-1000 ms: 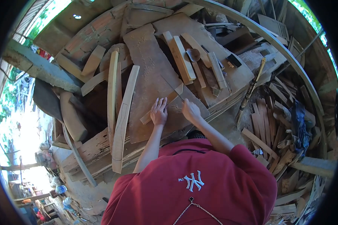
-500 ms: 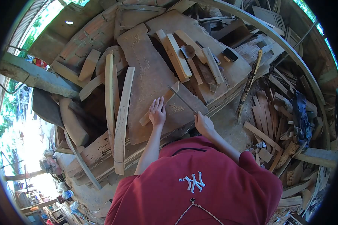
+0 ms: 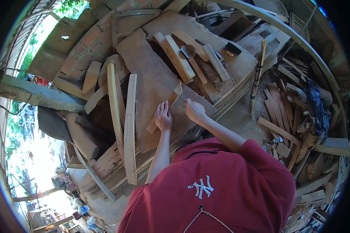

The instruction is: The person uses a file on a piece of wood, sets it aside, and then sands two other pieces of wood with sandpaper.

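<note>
My left hand (image 3: 163, 117) lies flat, its fingers stretched out, over a short wooden strip (image 3: 175, 93) on the wide workbench slab (image 3: 144, 89). The strip's lower end shows past the wrist side of the hand. In a closed fist, my right hand (image 3: 195, 111) holds the end of a long, thin metal file (image 3: 169, 87). The file points up and left and crosses the strip near its far end. Whether it touches the wood cannot be made out. A little sawdust (image 3: 180, 110) lies on the slab between my hands.
Long pale boards (image 3: 130, 128) lean at the left. Wooden pieces (image 3: 179, 56), a round wooden cup-like piece (image 3: 188, 51) and a black block (image 3: 232, 48) lie at the far side. A brush-like stick (image 3: 257, 75) stands right, beside piled wood scraps (image 3: 278, 101).
My right hand has pushed the file forward and left across the strip. My left hand has stayed on the strip. The whole view has shifted slightly.
</note>
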Demonstrator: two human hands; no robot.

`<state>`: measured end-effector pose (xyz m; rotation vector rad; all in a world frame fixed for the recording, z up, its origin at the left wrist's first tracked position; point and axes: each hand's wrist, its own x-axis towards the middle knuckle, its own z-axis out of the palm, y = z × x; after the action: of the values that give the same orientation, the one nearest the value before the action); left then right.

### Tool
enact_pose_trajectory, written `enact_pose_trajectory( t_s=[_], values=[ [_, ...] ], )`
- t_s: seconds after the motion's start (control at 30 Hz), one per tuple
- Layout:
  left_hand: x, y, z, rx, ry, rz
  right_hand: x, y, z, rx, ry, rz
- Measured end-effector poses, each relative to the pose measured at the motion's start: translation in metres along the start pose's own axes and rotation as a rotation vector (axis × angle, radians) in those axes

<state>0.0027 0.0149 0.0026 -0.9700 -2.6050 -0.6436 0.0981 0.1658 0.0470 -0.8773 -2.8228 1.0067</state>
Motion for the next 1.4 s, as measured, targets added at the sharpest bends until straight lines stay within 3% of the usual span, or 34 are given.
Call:
enact_pose_trajectory(
  t_s=[0.3,0.7,1.1,1.4],
  values=[
    [-0.002,-0.002,0.001,0.034,-0.021,-0.006,-0.061,0.031,-0.043,-0.107,-0.06,0.096],
    [0.0,-0.003,0.001,0.004,0.024,-0.033,0.029,-0.008,0.008,-0.032,0.01,-0.039],
    [-0.001,-0.002,0.0,0.041,0.01,-0.05,-0.06,0.026,-0.032,-0.115,-0.057,0.05],
    [-0.001,-0.003,0.001,0.015,0.01,-0.053,0.027,-0.007,0.009,-0.043,0.01,-0.036]
  ],
)
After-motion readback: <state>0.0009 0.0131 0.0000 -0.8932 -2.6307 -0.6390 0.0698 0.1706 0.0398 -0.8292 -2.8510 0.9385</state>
